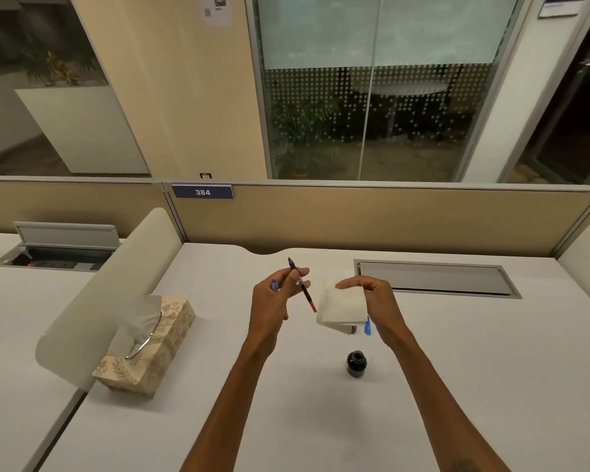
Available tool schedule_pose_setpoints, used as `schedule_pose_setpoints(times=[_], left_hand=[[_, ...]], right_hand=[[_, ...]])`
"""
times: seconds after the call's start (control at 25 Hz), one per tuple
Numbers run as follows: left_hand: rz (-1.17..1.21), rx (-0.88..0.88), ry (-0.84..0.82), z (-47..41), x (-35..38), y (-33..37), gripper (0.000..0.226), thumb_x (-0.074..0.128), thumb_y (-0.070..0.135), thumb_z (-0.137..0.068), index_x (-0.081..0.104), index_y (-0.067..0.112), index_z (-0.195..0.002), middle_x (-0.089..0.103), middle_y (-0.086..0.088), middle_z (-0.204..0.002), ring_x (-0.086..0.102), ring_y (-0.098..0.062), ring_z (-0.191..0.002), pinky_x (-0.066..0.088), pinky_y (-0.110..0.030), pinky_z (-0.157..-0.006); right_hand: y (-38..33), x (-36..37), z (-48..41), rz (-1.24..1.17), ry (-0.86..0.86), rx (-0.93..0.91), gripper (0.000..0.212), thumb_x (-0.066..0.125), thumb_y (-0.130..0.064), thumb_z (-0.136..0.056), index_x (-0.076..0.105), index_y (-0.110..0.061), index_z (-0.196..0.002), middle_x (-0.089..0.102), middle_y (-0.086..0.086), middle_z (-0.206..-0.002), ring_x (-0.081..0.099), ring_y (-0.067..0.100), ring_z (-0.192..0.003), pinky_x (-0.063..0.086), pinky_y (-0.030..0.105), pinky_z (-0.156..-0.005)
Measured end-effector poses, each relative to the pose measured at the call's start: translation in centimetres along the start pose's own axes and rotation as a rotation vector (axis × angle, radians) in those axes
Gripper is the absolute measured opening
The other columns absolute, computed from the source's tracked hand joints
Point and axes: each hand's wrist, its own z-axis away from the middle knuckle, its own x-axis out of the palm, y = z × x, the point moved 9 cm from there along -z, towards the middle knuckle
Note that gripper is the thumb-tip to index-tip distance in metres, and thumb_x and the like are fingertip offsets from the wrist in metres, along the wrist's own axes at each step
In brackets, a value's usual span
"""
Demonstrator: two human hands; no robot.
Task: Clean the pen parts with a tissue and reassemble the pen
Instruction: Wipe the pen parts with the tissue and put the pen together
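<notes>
My left hand [276, 301] pinches a thin pen refill [304, 289], dark with a red lower end and its tip pointing up and away. A small blue pen part [274, 285] is tucked in the same hand's palm. My right hand [375, 301] holds a folded white tissue [343, 310] just right of the refill's red end. Another blue pen part [367, 327] pokes out below the tissue in that hand. Both hands hover above the white desk [457, 369].
A dark ink bottle [356, 363] stands on the desk below my hands. A patterned tissue box [147, 349] sits at the left by a curved divider [109, 294]. A closed cable hatch [433, 279] lies in the desk at the back right.
</notes>
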Motion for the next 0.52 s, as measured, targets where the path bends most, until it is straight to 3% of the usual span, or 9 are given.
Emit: schedule_pose_setpoints(times=[0.12,0.28,0.36,0.44,0.52], left_hand=[[-0.016,0.034,0.014,-0.2,0.2,1.0,0.024,0.052,0.031,-0.102,0.069,0.016,-0.107,0.077,0.006,-0.104,0.075,-0.01,-0.095,0.032,-0.02,-0.045],[-0.077,0.003,-0.053,0.1,2.3,0.4,0.023,0.057,0.035,-0.099,0.071,0.02,-0.109,0.078,0.005,-0.098,0.075,-0.011,-0.091,0.035,-0.02,-0.046],[-0.101,-0.019,-0.075,0.3,3.4,-0.3,0.024,0.059,0.035,-0.097,0.072,0.019,-0.109,0.078,0.004,-0.096,0.075,-0.011,-0.089,0.038,-0.019,-0.048],[-0.104,-0.026,-0.082,0.5,4.3,-0.8,0.024,0.061,0.034,-0.096,0.073,0.018,-0.108,0.078,0.003,-0.094,0.075,-0.01,-0.086,0.042,-0.014,-0.047],[-0.102,-0.023,-0.093,0.6,5.1,-1.1,0.024,0.062,0.034,-0.095,0.074,0.017,-0.107,0.078,0.004,-0.092,0.075,-0.008,-0.084,0.045,-0.01,-0.051]], right_hand=[[-0.5,-0.3,-0.2,0.169,-0.032,-0.052,0.042,0.049,0.006,-0.09,0.077,-0.025,-0.084,0.073,-0.016,-0.095,0.068,0.01,-0.087,0.055,0.018,-0.062],[-0.1,-0.4,-0.2,0.019,-0.046,0.007,0.025,0.057,-0.014,-0.095,0.077,-0.026,-0.086,0.074,-0.002,-0.098,0.07,0.023,-0.093,0.057,0.02,-0.068],[-0.4,-0.6,0.0,-0.017,-0.047,0.012,0.024,0.056,-0.021,-0.097,0.076,-0.031,-0.087,0.073,-0.009,-0.099,0.068,0.021,-0.095,0.057,0.022,-0.071],[-1.3,-1.0,0.2,0.035,-0.056,-0.089,0.027,0.058,-0.014,-0.095,0.071,-0.036,-0.105,0.067,-0.018,-0.11,0.064,0.015,-0.1,0.057,0.025,-0.078],[-1.8,-1.6,0.4,-0.032,-0.026,-0.116,0.045,0.065,-0.01,-0.091,0.059,-0.036,-0.127,0.065,-0.015,-0.118,0.064,0.015,-0.102,0.058,0.028,-0.083]])
